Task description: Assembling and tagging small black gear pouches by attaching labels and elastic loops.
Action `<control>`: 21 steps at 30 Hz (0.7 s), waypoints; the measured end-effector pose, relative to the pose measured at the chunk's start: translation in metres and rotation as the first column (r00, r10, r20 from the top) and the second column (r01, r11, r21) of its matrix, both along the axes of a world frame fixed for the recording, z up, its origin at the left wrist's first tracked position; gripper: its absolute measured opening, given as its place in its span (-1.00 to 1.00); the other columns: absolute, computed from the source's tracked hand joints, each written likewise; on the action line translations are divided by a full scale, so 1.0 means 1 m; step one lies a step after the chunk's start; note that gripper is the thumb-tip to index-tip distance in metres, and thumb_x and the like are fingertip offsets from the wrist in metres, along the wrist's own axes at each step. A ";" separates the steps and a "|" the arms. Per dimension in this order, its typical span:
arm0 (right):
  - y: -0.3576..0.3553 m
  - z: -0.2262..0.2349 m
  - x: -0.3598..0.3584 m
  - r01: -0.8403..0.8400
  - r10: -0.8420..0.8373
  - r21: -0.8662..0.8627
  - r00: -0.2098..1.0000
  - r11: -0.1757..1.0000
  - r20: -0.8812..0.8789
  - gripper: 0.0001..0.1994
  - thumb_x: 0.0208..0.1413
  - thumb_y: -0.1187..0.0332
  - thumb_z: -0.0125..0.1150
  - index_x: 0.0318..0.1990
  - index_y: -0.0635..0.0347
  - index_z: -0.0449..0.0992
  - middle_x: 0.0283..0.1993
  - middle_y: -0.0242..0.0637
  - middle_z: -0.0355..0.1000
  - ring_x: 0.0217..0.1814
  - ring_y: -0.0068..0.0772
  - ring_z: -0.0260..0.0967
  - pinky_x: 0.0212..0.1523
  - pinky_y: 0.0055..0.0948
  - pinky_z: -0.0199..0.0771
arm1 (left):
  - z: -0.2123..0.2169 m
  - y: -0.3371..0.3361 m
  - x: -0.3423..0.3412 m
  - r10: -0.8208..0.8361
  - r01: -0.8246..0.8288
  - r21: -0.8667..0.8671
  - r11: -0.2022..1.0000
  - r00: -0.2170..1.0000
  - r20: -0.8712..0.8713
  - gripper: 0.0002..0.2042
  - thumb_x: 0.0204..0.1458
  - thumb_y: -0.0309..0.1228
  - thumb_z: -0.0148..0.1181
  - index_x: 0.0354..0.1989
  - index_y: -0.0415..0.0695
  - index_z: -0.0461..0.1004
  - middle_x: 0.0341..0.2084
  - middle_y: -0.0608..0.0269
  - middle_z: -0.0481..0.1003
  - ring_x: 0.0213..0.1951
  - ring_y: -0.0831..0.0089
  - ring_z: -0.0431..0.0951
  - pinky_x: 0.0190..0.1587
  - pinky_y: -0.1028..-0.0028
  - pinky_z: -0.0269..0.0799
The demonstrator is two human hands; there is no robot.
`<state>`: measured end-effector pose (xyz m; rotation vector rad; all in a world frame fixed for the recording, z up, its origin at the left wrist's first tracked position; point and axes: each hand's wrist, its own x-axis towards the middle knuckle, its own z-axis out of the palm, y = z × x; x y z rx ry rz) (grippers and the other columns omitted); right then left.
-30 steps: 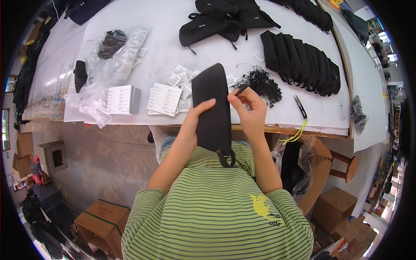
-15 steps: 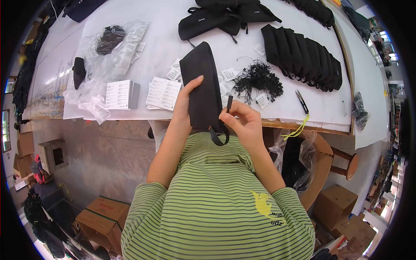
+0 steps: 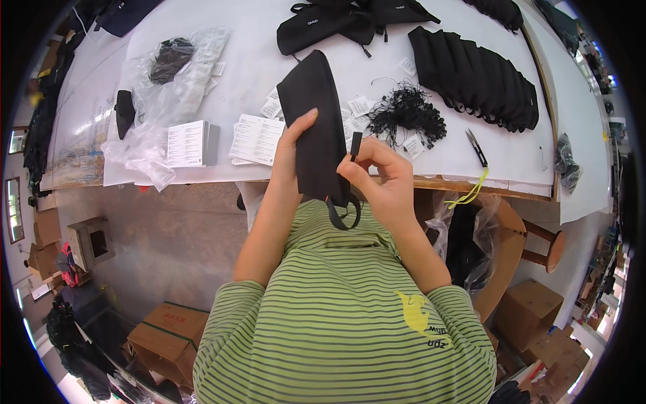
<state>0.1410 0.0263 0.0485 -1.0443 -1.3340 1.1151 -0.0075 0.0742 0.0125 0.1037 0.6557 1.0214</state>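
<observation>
A black fabric pouch (image 3: 315,128) is gripped along its left side by my left hand (image 3: 294,145), thumb lying on its face. It stands nearly upright, with a black strap loop (image 3: 344,217) hanging from its lower end. At the pouch's right edge, my right hand (image 3: 382,176) pinches a small black zipper pull (image 3: 355,144) between thumb and fingertips. Beyond the right hand lie a tangle of black cords (image 3: 406,114) and several white paper tags (image 3: 354,121). Two stacks of white printed cards, a left one (image 3: 186,145) and a right one (image 3: 257,139), sit left of my left hand.
A row of black pouches (image 3: 474,77) lies at the right of the white table, more pouches (image 3: 326,28) at the back. Thread snips (image 3: 477,147) with a yellow cord lie near the front edge. Clear plastic bags (image 3: 145,128) cover the left part. Cardboard boxes (image 3: 165,337) stand on the floor.
The view has shifted slightly. My right hand has moved a little, still pinching the zipper pull, and the pouch stays in my left hand in nearly the same pose.
</observation>
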 end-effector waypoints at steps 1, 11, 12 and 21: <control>-0.004 0.000 -0.002 -0.038 0.037 -0.043 0.999 0.998 -0.040 -0.80 -0.06 0.43 0.33 -0.53 0.28 0.39 -0.54 -0.45 0.25 -0.55 -0.69 0.10 -0.48 -0.64 0.10 | 0.001 0.001 -0.001 -0.002 0.001 -0.004 1.000 1.000 -0.006 -0.73 0.00 -0.28 0.18 -0.21 -0.21 0.45 -0.41 0.21 0.53 -0.44 0.41 0.56 -0.37 0.45 0.53; -0.004 -0.003 -0.007 -0.009 -0.002 -0.105 0.994 0.994 -0.110 -0.77 -0.04 0.41 0.33 -0.54 0.27 0.36 -0.55 -0.49 0.21 -0.57 -0.71 0.04 -0.49 -0.65 0.06 | 0.007 -0.004 0.007 0.057 -0.058 -0.014 0.998 0.997 -0.057 -0.78 0.09 -0.25 0.07 -0.35 -0.17 0.44 -0.56 0.22 0.47 -0.54 0.49 0.48 -0.54 0.52 0.44; 0.000 -0.006 -0.007 0.035 -0.039 -0.057 0.996 0.998 -0.079 -0.77 -0.08 0.41 0.35 -0.54 0.26 0.37 -0.56 -0.47 0.22 -0.56 -0.65 0.06 -0.49 -0.63 0.07 | 0.005 -0.005 0.008 0.066 -0.067 -0.015 0.998 0.996 -0.064 -0.79 0.09 -0.25 0.07 -0.36 -0.17 0.43 -0.56 0.22 0.47 -0.54 0.48 0.48 -0.53 0.54 0.43; 0.007 0.006 0.020 -0.134 0.019 0.245 0.907 0.960 0.420 -0.86 -0.14 0.42 0.36 -0.45 0.17 0.49 -0.50 -0.39 0.37 -0.47 -0.42 0.26 -0.50 -0.48 0.27 | -0.022 -0.004 -0.018 0.025 -0.028 0.075 0.997 0.999 0.045 -0.79 0.01 -0.38 0.16 -0.22 -0.22 0.47 -0.40 0.20 0.55 -0.43 0.42 0.58 -0.38 0.47 0.55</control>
